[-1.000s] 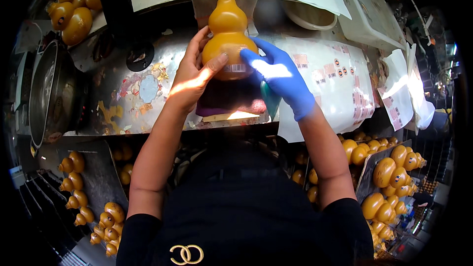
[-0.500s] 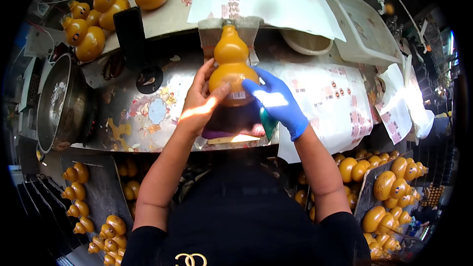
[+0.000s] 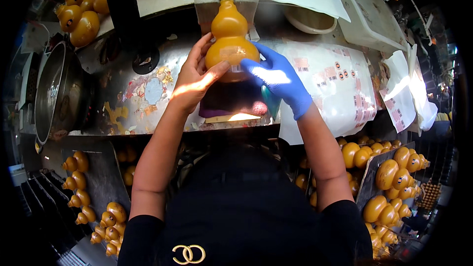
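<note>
A glossy amber, gourd-shaped bottle (image 3: 230, 23) lies tilted back, its narrow neck pointing away from me over a grey cloth pad (image 3: 204, 12). My bare left hand (image 3: 197, 76) grips the left of its wide lower bulb, thumb on the front. From the right, my right hand (image 3: 282, 76), in a blue glove, clasps the same bulb, with its thumb close to a small barcode label (image 3: 236, 68). A clear patch, seemingly a sticker, shows just above the barcode. Below the bottle sits a dark cushion or cloth, and something green peeks out beneath my gloved wrist.
Sticker sheets (image 3: 327, 81) cover the metal bench (image 3: 187, 118) on the right. A metal pan (image 3: 59, 93) stands at left, near a phone on a stand (image 3: 124, 12). A pale bowl (image 3: 310, 22) and plastic tub (image 3: 369, 15) are behind. More gourd bottles (image 3: 389, 175) fill both sides below.
The whole scene sits slightly higher in the picture, as the view has shifted. Both hands keep hold of the bottle, with little change in their grip.
</note>
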`<state>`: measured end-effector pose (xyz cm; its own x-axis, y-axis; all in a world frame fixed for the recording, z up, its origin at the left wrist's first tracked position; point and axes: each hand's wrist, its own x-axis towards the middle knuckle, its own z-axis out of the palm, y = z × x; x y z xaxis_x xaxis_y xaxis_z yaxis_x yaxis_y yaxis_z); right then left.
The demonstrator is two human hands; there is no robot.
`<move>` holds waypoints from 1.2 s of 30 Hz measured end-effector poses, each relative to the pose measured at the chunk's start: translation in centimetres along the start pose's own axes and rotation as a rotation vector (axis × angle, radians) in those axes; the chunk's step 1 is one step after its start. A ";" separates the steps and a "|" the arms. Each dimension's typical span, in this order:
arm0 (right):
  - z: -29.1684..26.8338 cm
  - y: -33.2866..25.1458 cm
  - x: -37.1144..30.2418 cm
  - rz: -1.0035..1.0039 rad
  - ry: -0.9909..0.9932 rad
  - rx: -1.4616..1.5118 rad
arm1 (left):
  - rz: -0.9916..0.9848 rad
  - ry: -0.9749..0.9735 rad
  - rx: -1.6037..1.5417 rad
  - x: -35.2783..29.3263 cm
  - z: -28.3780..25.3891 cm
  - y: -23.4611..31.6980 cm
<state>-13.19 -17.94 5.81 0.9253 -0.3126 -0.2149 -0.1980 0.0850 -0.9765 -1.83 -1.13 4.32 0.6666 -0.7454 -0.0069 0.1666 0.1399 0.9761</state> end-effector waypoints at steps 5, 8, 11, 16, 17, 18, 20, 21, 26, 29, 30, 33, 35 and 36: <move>-0.4 -0.5 -0.1 0.014 -0.036 -0.023 | 0.017 -0.006 0.003 0.0 -0.1 -0.1; -0.8 0.4 0.1 -0.036 -0.057 -0.012 | 0.023 -0.005 0.017 0.0 0.0 -0.3; -0.6 0.8 0.1 -0.080 -0.065 -0.023 | 0.025 -0.002 0.034 -0.1 -0.1 -0.2; -1.1 1.1 0.3 -0.058 -0.116 0.051 | 0.026 -0.013 0.035 0.0 -0.2 -0.3; -0.9 1.1 0.3 -0.061 -0.095 0.035 | 0.028 -0.018 0.039 0.0 -0.1 -0.3; -0.5 0.9 0.3 -0.064 -0.075 0.018 | 0.035 -0.021 0.036 0.1 -0.1 -0.4; -0.3 0.8 0.3 -0.073 -0.065 0.016 | 0.050 -0.023 0.032 0.0 -0.1 -0.3; -0.3 0.9 0.2 -0.078 -0.072 0.030 | 0.042 -0.023 0.036 0.0 0.0 -0.2; -0.3 0.6 0.0 -0.075 -0.053 0.025 | 0.056 -0.038 0.013 0.2 -0.3 -0.5; -0.1 0.3 0.3 -0.029 0.007 -0.056 | 0.034 -0.004 0.035 0.1 0.3 0.0; -0.1 0.1 0.1 -0.025 0.007 -0.067 | 0.028 -0.003 0.039 0.0 0.2 -0.2; -0.1 -0.6 -0.1 -0.008 0.012 -0.103 | 0.039 -0.006 0.035 0.0 0.0 -0.5; -0.2 -0.5 -0.1 -0.006 0.015 -0.114 | 0.032 -0.006 0.022 0.0 0.1 -0.5; -0.3 -0.2 0.0 -0.012 0.012 -0.113 | 0.029 -0.006 0.015 -0.1 0.1 -0.4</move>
<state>-13.28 -18.19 6.01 0.9241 -0.3242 -0.2022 -0.2224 -0.0259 -0.9746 -2.03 -1.24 3.93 0.6667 -0.7450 0.0225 0.1362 0.1515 0.9790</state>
